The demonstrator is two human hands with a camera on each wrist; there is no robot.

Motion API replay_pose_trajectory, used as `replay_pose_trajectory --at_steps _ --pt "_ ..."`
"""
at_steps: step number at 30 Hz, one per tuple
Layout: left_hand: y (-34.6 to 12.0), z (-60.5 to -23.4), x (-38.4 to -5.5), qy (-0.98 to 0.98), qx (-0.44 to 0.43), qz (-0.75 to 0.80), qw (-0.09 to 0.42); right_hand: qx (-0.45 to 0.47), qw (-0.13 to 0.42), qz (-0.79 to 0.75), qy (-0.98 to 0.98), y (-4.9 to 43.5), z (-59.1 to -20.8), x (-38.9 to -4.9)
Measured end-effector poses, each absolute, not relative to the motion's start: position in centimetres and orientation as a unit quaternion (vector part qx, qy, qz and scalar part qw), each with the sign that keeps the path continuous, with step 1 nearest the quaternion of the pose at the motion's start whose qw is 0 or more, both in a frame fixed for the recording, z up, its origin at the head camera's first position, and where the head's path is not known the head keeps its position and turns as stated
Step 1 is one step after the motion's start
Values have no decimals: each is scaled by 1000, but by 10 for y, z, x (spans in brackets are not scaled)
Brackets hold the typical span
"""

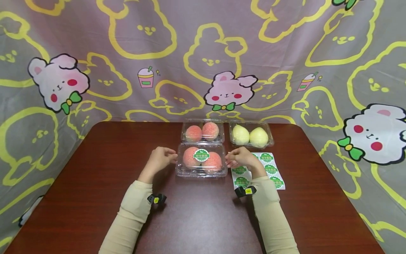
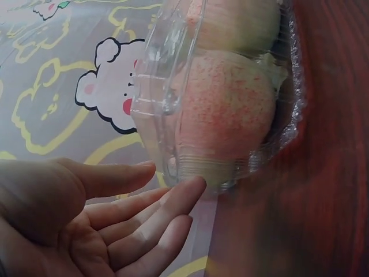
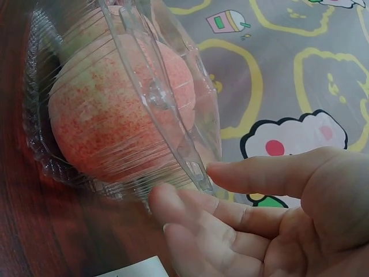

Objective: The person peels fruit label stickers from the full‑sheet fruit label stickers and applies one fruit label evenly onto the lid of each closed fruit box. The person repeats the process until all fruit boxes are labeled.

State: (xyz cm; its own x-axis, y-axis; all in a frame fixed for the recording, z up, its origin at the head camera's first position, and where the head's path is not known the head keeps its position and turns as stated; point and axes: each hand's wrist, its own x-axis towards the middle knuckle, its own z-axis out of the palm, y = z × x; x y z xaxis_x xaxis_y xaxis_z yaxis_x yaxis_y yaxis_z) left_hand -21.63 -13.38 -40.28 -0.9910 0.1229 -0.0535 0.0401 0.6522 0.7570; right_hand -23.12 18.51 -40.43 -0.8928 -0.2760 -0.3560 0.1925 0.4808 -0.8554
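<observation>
A clear plastic fruit box with two peaches inside stands on the table, a round green-and-white sticker on its lid. At its left end is my left hand, fingers loosely extended, fingertips right at the side wall. My right hand is at the opposite end, its thumb close to the lid's rim and its fingers low beside the wall. In the left wrist view, the left fingers overlap the lower corner of the box. Under the right forearm lies a sheet of green round stickers, partly hidden.
Behind the stickered box, a second clear box holds two more peaches. To its right another clear box holds two pale yellow-green fruits. A patterned curtain hangs behind the brown table.
</observation>
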Motion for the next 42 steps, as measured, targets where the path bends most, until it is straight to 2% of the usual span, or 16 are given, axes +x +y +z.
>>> replay_pose_trajectory --at_steps 6,27,42 --pt "-132 -406 -218 901 38 426 76 -30 243 -529 812 185 -405 -231" --pt "-138 -402 -218 899 27 427 96 -38 248 -554 794 178 -411 -233" --pt "-153 -399 -219 884 32 446 135 -37 253 -577 775 160 -416 -231"
